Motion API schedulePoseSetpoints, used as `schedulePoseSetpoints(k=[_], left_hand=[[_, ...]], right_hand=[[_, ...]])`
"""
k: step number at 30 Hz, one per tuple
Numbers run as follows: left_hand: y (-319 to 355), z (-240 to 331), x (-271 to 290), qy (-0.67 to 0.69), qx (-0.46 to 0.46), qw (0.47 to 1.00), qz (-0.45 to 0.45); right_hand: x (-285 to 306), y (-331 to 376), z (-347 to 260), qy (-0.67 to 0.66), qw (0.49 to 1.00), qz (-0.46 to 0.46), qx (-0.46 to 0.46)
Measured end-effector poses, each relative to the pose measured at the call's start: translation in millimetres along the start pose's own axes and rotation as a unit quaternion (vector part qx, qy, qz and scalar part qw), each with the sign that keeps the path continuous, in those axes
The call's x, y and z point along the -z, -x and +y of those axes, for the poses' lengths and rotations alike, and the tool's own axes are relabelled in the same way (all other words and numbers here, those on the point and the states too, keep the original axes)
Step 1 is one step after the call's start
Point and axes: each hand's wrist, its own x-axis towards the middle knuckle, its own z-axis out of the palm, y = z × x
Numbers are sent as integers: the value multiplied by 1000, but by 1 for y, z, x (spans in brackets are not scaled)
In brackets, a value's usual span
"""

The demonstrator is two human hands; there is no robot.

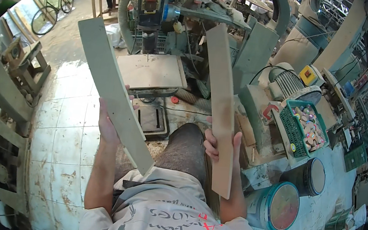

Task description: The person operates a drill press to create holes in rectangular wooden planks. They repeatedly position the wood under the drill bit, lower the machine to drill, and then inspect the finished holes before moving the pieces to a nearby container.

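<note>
My left hand [109, 123] grips a long pale wooden board [112, 88], tilted with its far end toward the upper left. Most of its fingers are behind the board. In my right hand [213, 146] is a second wooden board [220, 96], held nearly upright, the fingers wrapped round its edges; a darker smudge marks its middle. The two boards are apart, one on each side of my lap. Beyond them stands a drill press [149, 40] with its bit over a flat wooden panel [151, 70].
At the right, a green plastic crate [295, 129] holds many small wooden pieces, near a dusty electric motor [286, 82]. Two buckets stand below it, one teal-rimmed [269, 205], one dark [306, 176]. A machine frame [2, 137] lines the left; a bicycle [53, 11] stands far left.
</note>
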Motion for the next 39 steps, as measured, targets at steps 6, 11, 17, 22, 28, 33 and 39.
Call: schedulePoseSetpoints(k=[6, 11, 17, 22, 28, 33, 39], left_hand=[[-1, 0, -9, 32, 17, 999, -17], [-3, 2, -5, 159, 65, 982, -74], [-19, 19, 1, 11, -40, 999, 20], [-36, 34, 38, 14, -46, 998, 44], [-29, 60, 142, -533, -247, 805, 84], [-7, 41, -1, -85, -70, 973, 201], [-12, 26, -29, -37, -20, 984, 175]], right_hand=[[2, -9, -6, -76, 996, -49, -24], [-16, -17, 6, 76, 997, 15, -2], [-32, -56, 22, 278, 959, 41, 31], [-22, -62, 30, 401, 888, 153, 165], [21, 47, -39, 454, 772, 305, 323], [20, 206, -111, 673, 302, 565, 371], [38, 342, -120, 646, 111, 748, 101]])
